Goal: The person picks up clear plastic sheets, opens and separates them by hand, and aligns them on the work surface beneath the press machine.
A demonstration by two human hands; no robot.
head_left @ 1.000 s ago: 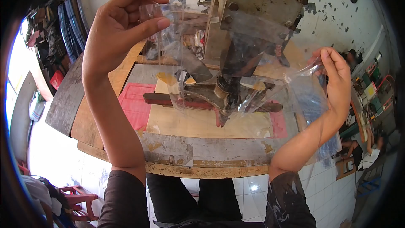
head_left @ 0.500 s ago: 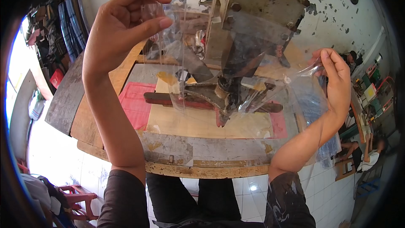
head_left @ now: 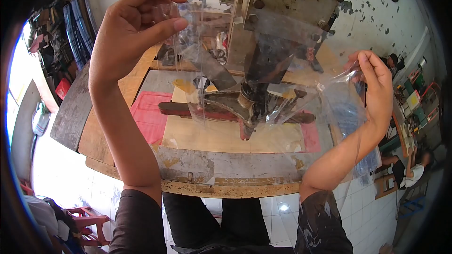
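Note:
A clear plastic sheet is stretched upright between my two hands, above the worktable and in front of a metal press. My left hand is raised at the upper left with its fingers curled on the sheet's edge. The thumb and index fingertip stand apart. At the right, my right hand pinches the gathered side of the sheet, which hangs in folds toward my forearm. Through the plastic I see the press's dark arm and its red-and-black crossbar over a pale board.
Red sheeting shows beside the pale board on the worktable. Rolled material leans at the left wall. A red stool stands at lower left. Another person sits at the far right.
Both hands keep their hold on the plastic sheet. My left hand has shifted slightly left; the right hand is almost unmoved. The view has moved a little.

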